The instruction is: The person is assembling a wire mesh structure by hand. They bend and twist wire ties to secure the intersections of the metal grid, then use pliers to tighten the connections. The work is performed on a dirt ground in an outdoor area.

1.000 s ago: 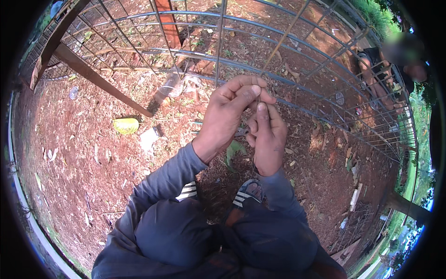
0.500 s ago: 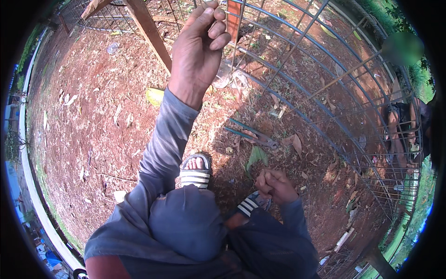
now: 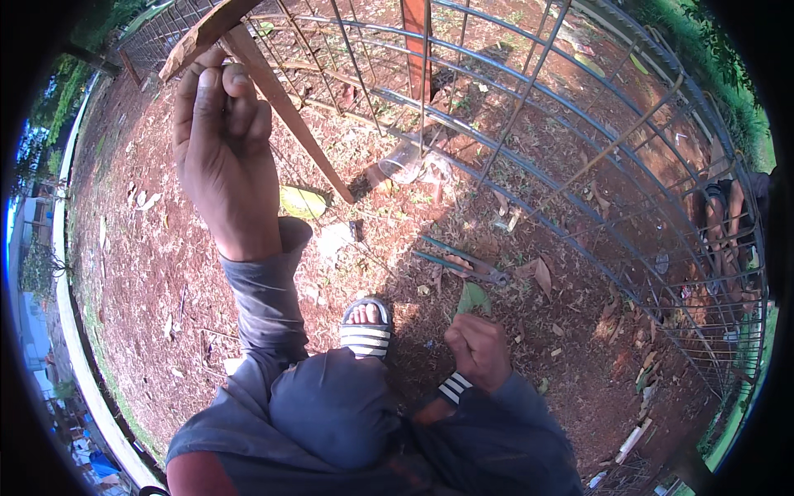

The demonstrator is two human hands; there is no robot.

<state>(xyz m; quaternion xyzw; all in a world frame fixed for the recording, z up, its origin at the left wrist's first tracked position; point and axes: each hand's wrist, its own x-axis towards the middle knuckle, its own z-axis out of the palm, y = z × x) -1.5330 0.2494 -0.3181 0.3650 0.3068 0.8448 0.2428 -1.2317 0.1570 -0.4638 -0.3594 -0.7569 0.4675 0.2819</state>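
Left hand [image 3: 227, 169] was up, fingers curled in, thumb closed to a narrow pinch, its tips overlapping the wooden brace [image 3: 289, 112] in view; right hand [image 3: 480, 351] was a tight low fist by the right knee, near a green leaf [image 3: 473, 299]. A thin strand [image 3: 379, 262] seemed to slant down from left hand toward right, too faint to be sure, so couldn't tell what either grip held. Handling it well called for a firm pinch, light even tension and knuckles kept off the rough wood. Green-handled cutters [image 3: 490, 274] lay open on the ground just beyond the right fist. Ground was reddish soil with dry litter, a yellow leaf [image 3: 303, 202] and a clear plastic cup [image 3: 401, 165] by the mesh foot. Wire mesh [image 3: 424, 74] curved across the far side and right, an orange-red post [image 3: 416, 37] behind it; another person's legs [image 3: 721, 219] showed far right, a pale kerb [image 3: 76, 326] left.
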